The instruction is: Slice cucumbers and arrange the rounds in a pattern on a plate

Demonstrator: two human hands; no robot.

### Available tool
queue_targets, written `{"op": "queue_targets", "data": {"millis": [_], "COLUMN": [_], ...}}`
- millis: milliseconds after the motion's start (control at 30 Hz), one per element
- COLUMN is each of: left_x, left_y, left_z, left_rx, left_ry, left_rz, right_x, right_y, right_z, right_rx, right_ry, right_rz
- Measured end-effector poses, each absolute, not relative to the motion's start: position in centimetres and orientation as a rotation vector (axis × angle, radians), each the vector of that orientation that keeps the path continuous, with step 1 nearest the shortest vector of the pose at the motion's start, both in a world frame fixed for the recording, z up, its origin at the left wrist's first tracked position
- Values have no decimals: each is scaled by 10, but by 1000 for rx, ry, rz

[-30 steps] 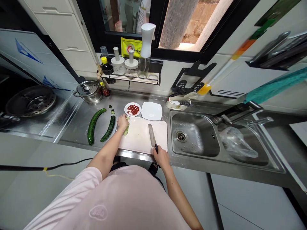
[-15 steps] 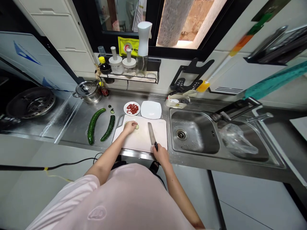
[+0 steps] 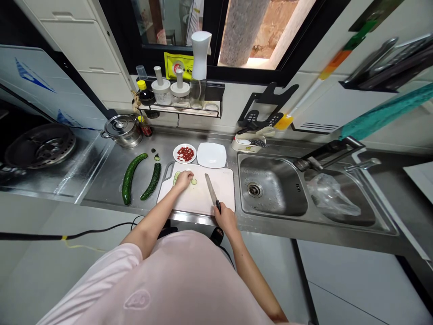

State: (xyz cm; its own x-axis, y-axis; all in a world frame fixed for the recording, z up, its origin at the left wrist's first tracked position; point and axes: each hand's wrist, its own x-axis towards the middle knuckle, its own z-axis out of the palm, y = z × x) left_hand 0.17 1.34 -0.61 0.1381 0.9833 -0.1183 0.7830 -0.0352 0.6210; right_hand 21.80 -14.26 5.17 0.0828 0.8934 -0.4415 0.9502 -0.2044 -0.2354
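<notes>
My right hand [image 3: 226,217] grips the black handle of a kitchen knife [image 3: 211,188], whose blade lies low over the right half of the white cutting board [image 3: 199,203], tip pointing away from me. On the board's left half my left hand [image 3: 184,179] is closed, fingers bent together; whatever they hold is hidden. Just right of its fingertips is a round cucumber slice [image 3: 194,182]. Several more cucumber slices [image 3: 176,177] show on its left side, partly covered by the hand. A shorter dark cucumber piece [image 3: 151,182] and a long curved cucumber [image 3: 133,177] lie left of the board.
Behind the board sit a small plate of chopped red pieces [image 3: 175,156] and a white square plate [image 3: 211,155]. Cucumber end scraps [image 3: 157,158] lie nearby. A lidded steel pot [image 3: 123,131] stands at the back left. The sink [image 3: 275,194] borders the board's right side.
My left hand's fingertips have come off the single slice, which now shows whole beside them. More slices have come into sight left of the hand. The knife has barely moved.
</notes>
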Motion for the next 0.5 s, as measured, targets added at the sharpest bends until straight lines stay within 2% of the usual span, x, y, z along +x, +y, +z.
{"op": "queue_targets", "data": {"millis": [500], "left_x": [7], "left_y": [18], "left_z": [-12], "left_rx": [1744], "left_ry": [1847], "left_rz": [381], "right_x": [199], "right_y": [-156], "right_z": [64], "right_rx": [2079], "right_ry": [2003], "right_rz": [-798]}}
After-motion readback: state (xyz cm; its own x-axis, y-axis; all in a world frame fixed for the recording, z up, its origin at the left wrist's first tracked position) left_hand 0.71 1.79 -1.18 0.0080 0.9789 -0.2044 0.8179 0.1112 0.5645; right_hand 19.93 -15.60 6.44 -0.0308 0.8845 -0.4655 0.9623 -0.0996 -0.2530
